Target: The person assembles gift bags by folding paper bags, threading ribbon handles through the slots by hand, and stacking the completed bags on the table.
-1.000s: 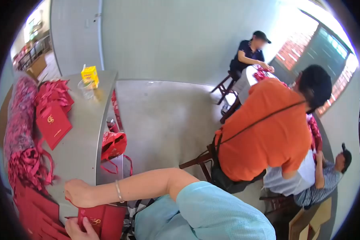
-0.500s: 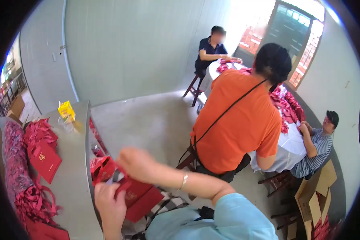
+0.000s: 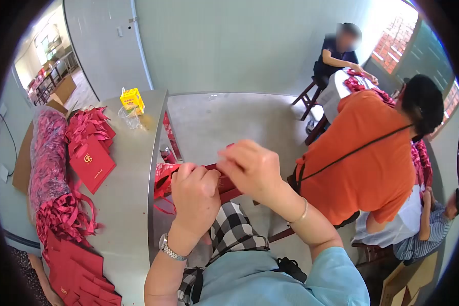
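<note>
Pale walls (image 3: 224, 56) surround a grey desk (image 3: 130, 204) in the head view. Beside it, the left hand (image 3: 195, 196) is closed on a red bag (image 3: 229, 187) above a checked cloth (image 3: 239, 229); the right hand (image 3: 255, 171) is curled at the bag's top, blurred, so whether it grips cannot be told. On the desk lie stacked bags (image 3: 81, 270), red ribbons (image 3: 61, 217), a yellow carton (image 3: 132, 101) and a clear cup (image 3: 131, 120). Beyond sits a person in orange (image 3: 357, 158), back turned.
</note>
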`<state>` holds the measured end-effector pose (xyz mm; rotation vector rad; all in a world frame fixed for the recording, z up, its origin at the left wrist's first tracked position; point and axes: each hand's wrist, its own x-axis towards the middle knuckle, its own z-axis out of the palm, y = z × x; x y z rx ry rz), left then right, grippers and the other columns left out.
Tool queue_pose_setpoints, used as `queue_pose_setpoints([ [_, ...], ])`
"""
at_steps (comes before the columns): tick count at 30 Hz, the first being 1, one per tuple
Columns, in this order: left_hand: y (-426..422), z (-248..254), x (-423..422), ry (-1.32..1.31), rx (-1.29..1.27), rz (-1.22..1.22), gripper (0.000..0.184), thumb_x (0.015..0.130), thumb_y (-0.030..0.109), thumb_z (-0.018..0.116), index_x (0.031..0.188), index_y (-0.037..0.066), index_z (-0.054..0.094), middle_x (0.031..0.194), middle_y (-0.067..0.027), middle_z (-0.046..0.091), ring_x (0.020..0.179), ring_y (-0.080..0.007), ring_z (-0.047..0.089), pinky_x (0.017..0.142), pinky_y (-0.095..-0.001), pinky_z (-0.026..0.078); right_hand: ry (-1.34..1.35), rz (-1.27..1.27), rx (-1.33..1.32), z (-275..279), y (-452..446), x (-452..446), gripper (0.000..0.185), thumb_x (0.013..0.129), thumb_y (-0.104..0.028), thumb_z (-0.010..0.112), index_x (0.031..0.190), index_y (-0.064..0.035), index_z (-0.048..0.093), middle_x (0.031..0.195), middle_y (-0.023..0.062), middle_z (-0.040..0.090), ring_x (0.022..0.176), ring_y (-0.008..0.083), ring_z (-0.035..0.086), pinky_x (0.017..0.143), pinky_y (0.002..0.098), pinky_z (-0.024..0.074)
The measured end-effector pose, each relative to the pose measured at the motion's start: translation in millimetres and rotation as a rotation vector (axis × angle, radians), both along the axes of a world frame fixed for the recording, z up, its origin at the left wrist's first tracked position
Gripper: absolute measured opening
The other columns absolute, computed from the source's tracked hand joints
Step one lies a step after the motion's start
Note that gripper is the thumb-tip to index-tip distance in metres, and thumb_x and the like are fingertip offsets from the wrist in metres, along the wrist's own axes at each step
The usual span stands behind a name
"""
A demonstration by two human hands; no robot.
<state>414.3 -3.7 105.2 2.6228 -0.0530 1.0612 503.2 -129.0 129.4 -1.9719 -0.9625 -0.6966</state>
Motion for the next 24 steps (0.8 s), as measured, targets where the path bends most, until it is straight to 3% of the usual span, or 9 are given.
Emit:
queue_pose_setpoints([
  [3, 8, -2, 9, -0.054, 0.116, -0.045, 0.008, 0.068, 0.006, 0.063, 0.075, 0.008, 0.065, 0.076, -0.0038, 0.060, 0.084, -0.0243, 0.056, 0.070, -0.0386, 0.042, 0.108, 0.450, -0.225, 4, 1, 27, 0.012, 0.078, -0.012, 0.072, 0.089, -0.0059, 0.072, 0.078, 0.0105, 0.067, 0.064, 0.0238, 0.063, 0.063, 0.0324, 0.0520],
  [5, 10, -8, 15, -0.061, 0.182, -0.130, 0.007, 0.070, 0.008, 0.060, 0.075, 0.009, 0.065, 0.080, -0.0038, 0.062, 0.084, -0.0244, 0.056, 0.071, -0.0388, 0.042, 0.607, 0.737, -0.372, 25, 14, 59, 0.015, 0.078, -0.012, 0.071, 0.090, -0.0042, 0.072, 0.081, 0.0100, 0.069, 0.064, 0.0187, 0.063, 0.063, 0.0316, 0.0514],
  [6, 11, -11, 15, -0.040, 0.213, -0.162, 0.007, 0.071, 0.009, 0.060, 0.075, 0.009, 0.065, 0.080, -0.0037, 0.063, 0.084, -0.0246, 0.056, 0.071, -0.0389, 0.042, 0.688, 0.832, -0.497, 35, 19, 73, 0.014, 0.077, -0.011, 0.072, 0.087, -0.0024, 0.072, 0.077, 0.0067, 0.069, 0.064, 0.0117, 0.061, 0.060, 0.0284, 0.0490],
  [9, 16, -11, 20, -0.050, 0.140, -0.210, 0.007, 0.070, 0.009, 0.066, 0.077, 0.009, 0.066, 0.080, -0.0035, 0.064, 0.088, -0.0254, 0.059, 0.075, -0.0384, 0.043, 0.885, 0.960, -0.651, 26, 30, 101, 0.012, 0.075, -0.010, 0.074, 0.083, -0.0022, 0.071, 0.073, 0.0027, 0.068, 0.065, 0.0083, 0.059, 0.058, 0.0250, 0.0466],
  [13, 26, -18, 31, -0.052, 0.014, -0.216, 0.010, 0.069, 0.007, 0.070, 0.078, 0.010, 0.067, 0.079, -0.0035, 0.064, 0.091, -0.0268, 0.060, 0.077, -0.0394, 0.044, 0.970, 1.023, -0.594, -1, 41, 130, 0.010, 0.075, -0.007, 0.075, 0.082, -0.0016, 0.071, 0.072, 0.0000, 0.067, 0.066, 0.0064, 0.058, 0.059, 0.0234, 0.0467],
  [14, 27, -20, 34, -0.040, -0.003, -0.242, 0.010, 0.070, 0.006, 0.069, 0.078, 0.010, 0.067, 0.078, -0.0037, 0.064, 0.091, -0.0272, 0.060, 0.077, -0.0399, 0.044, 1.023, 1.130, -0.464, -16, 50, 145, 0.009, 0.075, -0.005, 0.075, 0.082, -0.0018, 0.071, 0.072, -0.0002, 0.067, 0.067, 0.0066, 0.059, 0.059, 0.0243, 0.0478],
  [16, 24, -28, 30, -0.033, 0.007, -0.278, 0.010, 0.069, 0.006, 0.068, 0.078, 0.011, 0.067, 0.082, -0.0025, 0.064, 0.093, -0.0267, 0.060, 0.078, -0.0399, 0.045, 0.927, 0.980, -0.407, -45, 69, 196, 0.008, 0.075, -0.009, 0.075, 0.081, -0.0043, 0.072, 0.072, 0.0000, 0.067, 0.065, 0.0062, 0.057, 0.056, 0.0235, 0.0450],
  [20, 17, -36, 11, 0.034, -0.043, -0.275, 0.019, 0.064, 0.002, 0.071, 0.080, 0.011, 0.067, 0.083, -0.0021, 0.064, 0.093, -0.0270, 0.061, 0.078, -0.0398, 0.046, 0.961, 0.403, -0.378, -79, 76, 286, 0.010, 0.075, -0.017, 0.073, 0.077, -0.0078, 0.071, 0.071, -0.0022, 0.064, 0.058, 0.0046, 0.046, 0.050, 0.0223, 0.0334],
  [24, 23, -46, 13, 0.045, -0.082, -0.238, 0.018, 0.064, 0.005, 0.069, 0.081, 0.011, 0.067, 0.084, -0.0006, 0.064, 0.094, -0.0248, 0.061, 0.076, -0.0386, 0.047, 1.098, 0.555, -0.210, -90, 73, 281, 0.009, 0.076, -0.016, 0.073, 0.077, -0.0080, 0.070, 0.071, -0.0035, 0.061, 0.058, 0.0047, 0.044, 0.051, 0.0229, 0.0335],
])
